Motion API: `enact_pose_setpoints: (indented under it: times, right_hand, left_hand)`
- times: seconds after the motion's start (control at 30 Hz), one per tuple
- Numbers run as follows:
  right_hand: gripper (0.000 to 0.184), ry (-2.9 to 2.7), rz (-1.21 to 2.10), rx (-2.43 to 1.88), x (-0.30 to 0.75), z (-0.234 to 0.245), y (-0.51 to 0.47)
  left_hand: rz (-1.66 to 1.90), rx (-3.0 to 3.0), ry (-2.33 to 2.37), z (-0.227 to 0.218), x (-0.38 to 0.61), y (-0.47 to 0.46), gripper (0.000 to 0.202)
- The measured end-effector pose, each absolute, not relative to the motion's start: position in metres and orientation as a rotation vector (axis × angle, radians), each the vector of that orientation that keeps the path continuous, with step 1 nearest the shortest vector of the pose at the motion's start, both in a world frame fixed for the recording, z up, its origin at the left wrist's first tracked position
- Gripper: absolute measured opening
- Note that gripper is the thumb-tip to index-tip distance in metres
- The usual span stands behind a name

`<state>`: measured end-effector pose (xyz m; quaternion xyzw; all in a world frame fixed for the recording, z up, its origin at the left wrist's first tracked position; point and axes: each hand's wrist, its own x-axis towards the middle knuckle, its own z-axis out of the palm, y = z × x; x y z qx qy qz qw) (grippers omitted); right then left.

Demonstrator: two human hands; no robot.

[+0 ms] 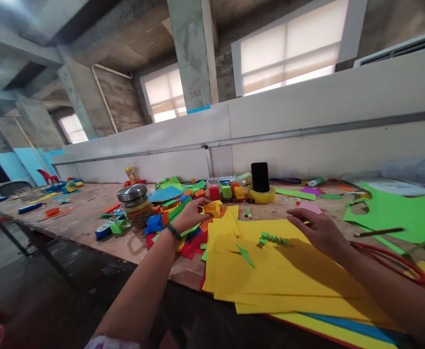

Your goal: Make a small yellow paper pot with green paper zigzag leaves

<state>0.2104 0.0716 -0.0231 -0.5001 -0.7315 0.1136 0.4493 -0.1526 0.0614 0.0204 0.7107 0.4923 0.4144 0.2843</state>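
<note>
head view shows the left hand (189,213) with fingers closed on a folded yellow piece (213,207) at the far left edge of the yellow sheets (288,271); the right hand (316,229) lies flat and open on the sheets, near a green zigzag strip (272,238); the step seems paper folding; the next move would need a firm crease; no writing is readable.

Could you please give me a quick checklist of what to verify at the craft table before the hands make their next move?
1. Left hand grips the folded yellow piece: ok.
2. Right hand rests flat on the yellow sheets: ok.
3. Green zigzag strip lies free on the sheets, untouched: ok.
4. Sheets fully on the table: not ok, they overhang the near edge.
5. Glass jar lid closed tight: cannot tell.
</note>
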Motion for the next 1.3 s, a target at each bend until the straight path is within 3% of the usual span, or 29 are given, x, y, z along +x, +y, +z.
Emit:
enact_pose_setpoints:
  times: [0.17,0.33,0.67,0.8,1.0,1.13,1.3]
  right_hand:
    - [0.036,-1.846,0.421,-1.108,0.193,-0.014,0.049]
    - [0.038,-1.87,0.769,-0.97,0.178,-0.008,0.028]
    - [0.021,-1.816,0.985,-1.032,0.159,-0.02,0.027]
    - [0.027,-1.765,1.002,-1.121,0.163,-0.015,0.033]
    - [0.039,-1.815,1.038,-1.191,0.209,0.028,0.039]
    - [0.036,-2.308,1.277,-1.3,0.225,0.029,0.036]
    - [0.039,-2.562,1.077,-1.438,0.23,0.021,0.044]
  left_hand:
    - [1.079,2.352,1.233,0.034,-0.091,0.047,0.029]
    - [1.019,2.642,1.0,0.024,-0.05,0.042,0.033]
    - [0.935,2.631,0.73,-0.011,-0.028,0.028,0.041]
    - [0.997,2.341,0.687,-0.007,-0.029,0.03,0.057]
    - [1.44,1.952,1.029,-0.001,-0.054,0.057,0.031]
    - [1.267,2.102,1.041,-0.007,-0.059,0.063,0.019]
    - [1.129,2.349,1.058,-0.015,-0.047,0.056,0.014]
